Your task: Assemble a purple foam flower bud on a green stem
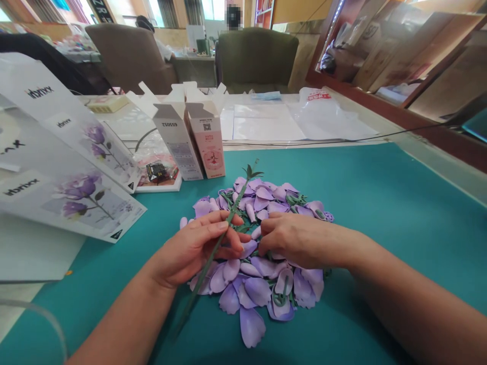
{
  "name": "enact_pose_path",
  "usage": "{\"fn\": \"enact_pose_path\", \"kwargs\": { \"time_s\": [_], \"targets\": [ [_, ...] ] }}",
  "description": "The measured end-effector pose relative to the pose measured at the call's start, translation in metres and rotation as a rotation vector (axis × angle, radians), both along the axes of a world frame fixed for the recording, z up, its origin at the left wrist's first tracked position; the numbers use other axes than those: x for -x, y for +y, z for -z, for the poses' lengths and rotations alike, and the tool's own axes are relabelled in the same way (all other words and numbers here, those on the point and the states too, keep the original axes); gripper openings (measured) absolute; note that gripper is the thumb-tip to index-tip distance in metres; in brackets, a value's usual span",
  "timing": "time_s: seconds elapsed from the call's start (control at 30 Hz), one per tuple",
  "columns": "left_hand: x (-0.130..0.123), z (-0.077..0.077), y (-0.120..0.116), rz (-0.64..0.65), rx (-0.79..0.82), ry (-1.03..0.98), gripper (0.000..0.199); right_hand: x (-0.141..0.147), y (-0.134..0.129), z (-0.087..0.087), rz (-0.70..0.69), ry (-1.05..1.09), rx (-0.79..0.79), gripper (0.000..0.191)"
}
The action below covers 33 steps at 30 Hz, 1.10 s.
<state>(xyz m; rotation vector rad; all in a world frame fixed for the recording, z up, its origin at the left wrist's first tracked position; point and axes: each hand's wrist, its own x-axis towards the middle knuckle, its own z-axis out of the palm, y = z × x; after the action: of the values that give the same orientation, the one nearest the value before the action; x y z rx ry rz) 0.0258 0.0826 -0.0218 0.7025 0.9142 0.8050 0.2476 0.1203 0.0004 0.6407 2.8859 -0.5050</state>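
A long green artificial flower stem (213, 252) slants across my left hand (205, 243), pinched between the thumb and fingers. Small green leaf tips (251, 172) crown its upper end. Under both hands spreads a heap of purple plastic petals (256, 291) mixed with green pieces. My right hand (292, 238) reaches into the right side of this heap with its fingers bent down together; what they grip, if anything, is hidden. A single petal (252, 327) lies at the heap's near edge.
Printed flower boxes (72, 197) stand at the left. Two narrow open cartons (207, 139) rise behind the heap, beside a white tray (163, 186). The green mat (403, 213) covers the table. Plastic bags (323, 114) and a black cable lie beyond it. A person sits far back.
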Motion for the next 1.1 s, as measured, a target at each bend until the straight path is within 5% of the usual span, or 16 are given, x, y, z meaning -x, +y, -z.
{"fn": "enact_pose_path", "kwargs": {
  "time_s": [0.3, 0.53, 0.7, 0.93, 1.1],
  "targets": [
    [0.005, 0.005, 0.008, -0.128, -0.035, 0.040, 0.008, 0.000, 0.009, 0.006, 0.177, -0.065, -0.152, 0.029],
    [0.008, 0.000, 0.008, -0.165, -0.042, 0.078, 0.010, 0.014, -0.004, 0.019, 0.012, 0.029, -0.115, 0.039],
    [0.011, -0.006, 0.005, -0.085, -0.079, 0.022, 0.010, 0.010, 0.003, 0.021, 0.182, 0.048, -0.212, 0.034],
    [-0.001, 0.000, -0.002, 0.107, -0.043, -0.025, 0.010, 0.005, 0.001, 0.003, 0.109, -0.022, -0.081, 0.003],
    [-0.001, 0.003, 0.000, 0.041, -0.014, 0.028, 0.009, 0.005, 0.003, 0.011, 0.129, -0.076, -0.145, 0.010]
  ]
}}
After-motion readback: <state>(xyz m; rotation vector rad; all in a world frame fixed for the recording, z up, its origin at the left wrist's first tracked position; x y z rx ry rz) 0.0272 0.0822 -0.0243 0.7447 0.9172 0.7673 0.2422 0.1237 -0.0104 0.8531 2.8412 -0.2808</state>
